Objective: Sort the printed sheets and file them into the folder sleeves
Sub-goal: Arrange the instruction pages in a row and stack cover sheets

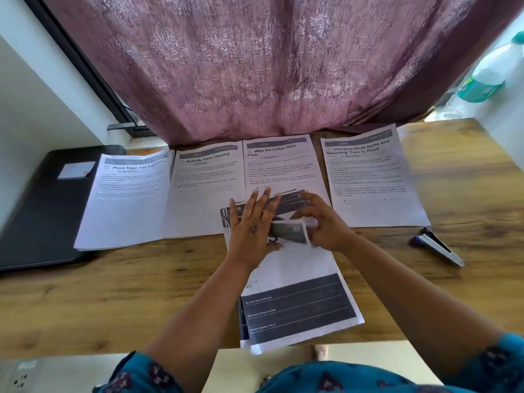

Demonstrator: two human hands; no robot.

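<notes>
Several printed sheets lie in a row along the back of the wooden table (pixel 113 302): "Place Eggs" (pixel 124 199), "Bedside Table Cleaning" (pixel 201 191), "Wipe the Coffee Table Clean" (pixel 279 165) and "Charging Small Items" (pixel 371 177). A stack of sheets with dark bands (pixel 297 304) lies in front of me, reaching over the near edge. My left hand (pixel 252 225) presses flat on the stack's upper part with straight fingers. My right hand (pixel 320 222) pinches the curled top corner of a sheet (pixel 292 231) and lifts it. A black folder (pixel 42 211) lies at the far left, partly under the egg sheet.
A blue and silver stapler (pixel 438 246) lies at the right on the table. A purple patterned curtain (pixel 269 66) hangs behind the sheets. A plastic bottle (pixel 493 66) stands at the far right on a sill.
</notes>
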